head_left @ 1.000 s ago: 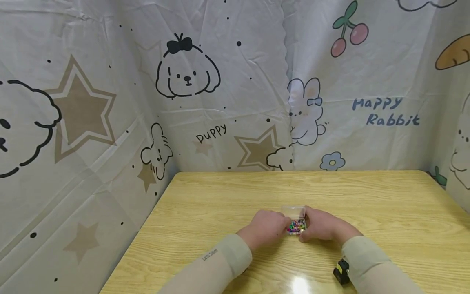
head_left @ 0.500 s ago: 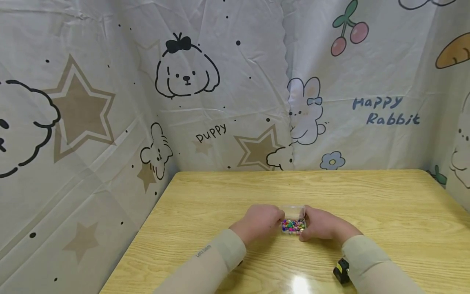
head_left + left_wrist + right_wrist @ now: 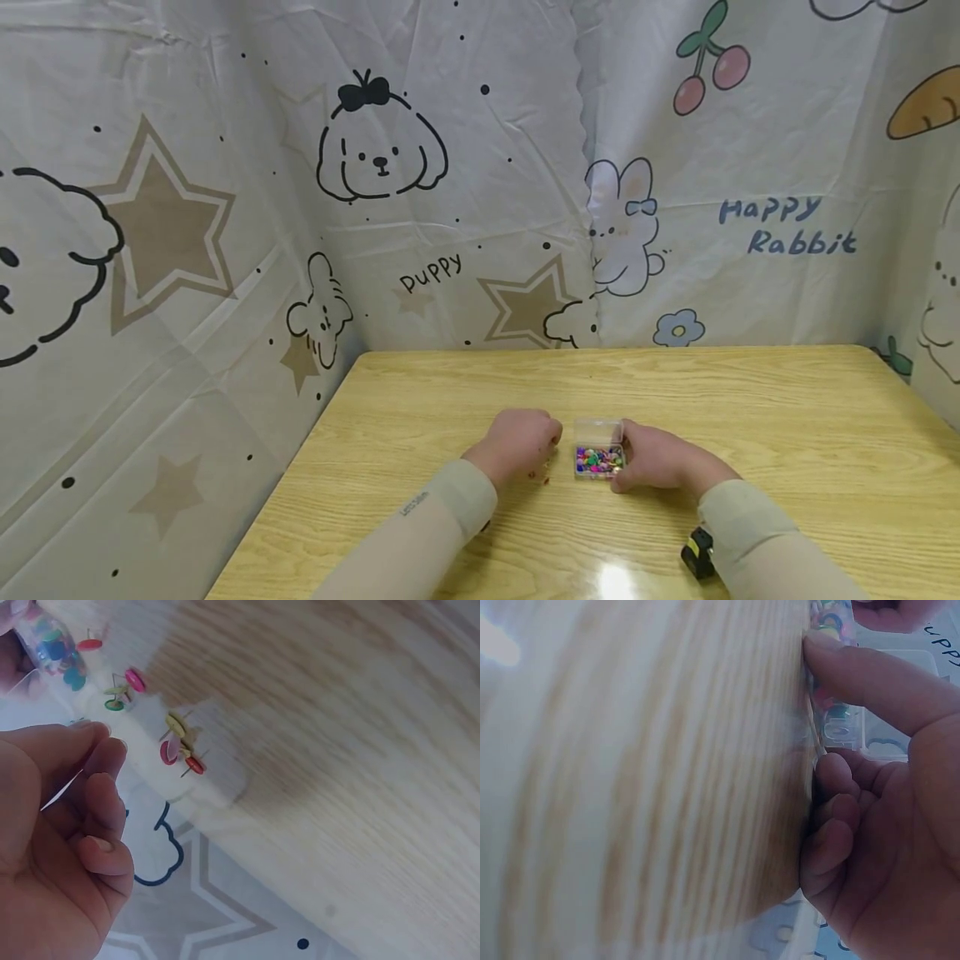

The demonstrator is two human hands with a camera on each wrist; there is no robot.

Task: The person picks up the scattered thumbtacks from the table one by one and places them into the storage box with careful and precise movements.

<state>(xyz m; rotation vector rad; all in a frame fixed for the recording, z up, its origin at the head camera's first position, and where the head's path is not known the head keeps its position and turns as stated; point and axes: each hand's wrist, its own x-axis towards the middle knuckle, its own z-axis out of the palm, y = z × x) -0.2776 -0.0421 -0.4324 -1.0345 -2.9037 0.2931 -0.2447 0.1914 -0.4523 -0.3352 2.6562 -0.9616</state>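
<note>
1. Left hand (image 3: 517,439): fingers curled, the thumb tip close to the index tip; whether anything lies between them cannot be told.
2. Right hand (image 3: 660,457): grips the right side of a clear box (image 3: 597,477), thumb at the near corner, fingers farther back.
3. Position of the box: on the wooden table (image 3: 420,400), between the hands, with its lid (image 3: 597,432) raised at the far side and multicoloured pieces (image 3: 600,459) inside.
4. Loose tacks (image 3: 175,724): scattered on the table just beside the left hand, with red, pink, yellow and green heads.
5. Surroundings: printed cloth (image 3: 510,158) behind the table; a black-and-yellow object (image 3: 697,552) beside the right sleeve (image 3: 757,525).
</note>
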